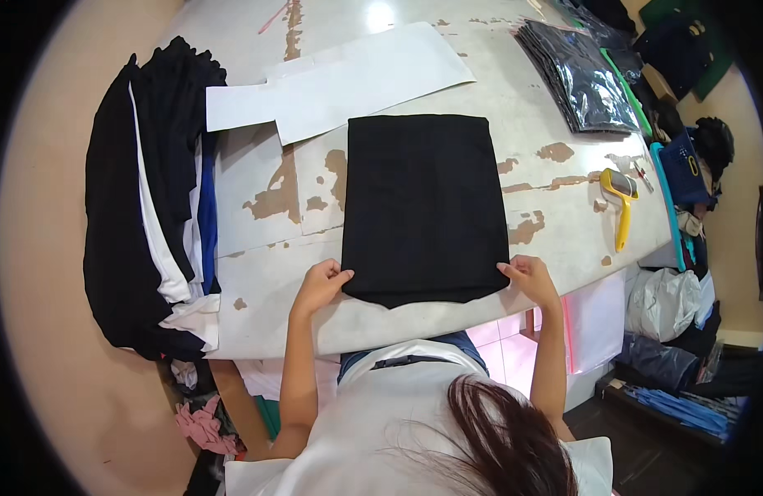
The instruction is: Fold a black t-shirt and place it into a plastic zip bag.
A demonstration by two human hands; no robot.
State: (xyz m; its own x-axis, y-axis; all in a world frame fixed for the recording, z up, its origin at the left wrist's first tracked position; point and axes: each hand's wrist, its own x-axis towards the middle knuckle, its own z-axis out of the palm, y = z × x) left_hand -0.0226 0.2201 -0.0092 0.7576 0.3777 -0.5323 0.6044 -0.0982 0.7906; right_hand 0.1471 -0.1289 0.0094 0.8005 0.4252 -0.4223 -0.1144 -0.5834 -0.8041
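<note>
A black garment [425,204], folded into a flat rectangle, lies on the worn white tabletop [263,279] in front of me. My left hand [322,285] pinches its near left corner between thumb and fingers. At the near right corner, my right hand [530,279] grips the cloth the same way. The near edge of the fold hangs slightly uneven between both hands. Beyond the garment rests a white cardboard template [369,74] with a narrower tab on its left.
On the left is a heap of black, white and blue clothes [145,186]. A yellow-handled lint roller [620,204] lies at right, near plastic-wrapped dark garments [580,80]. Clear plastic bags [595,322] hang below the table edge. Bins and bundles crowd the right side.
</note>
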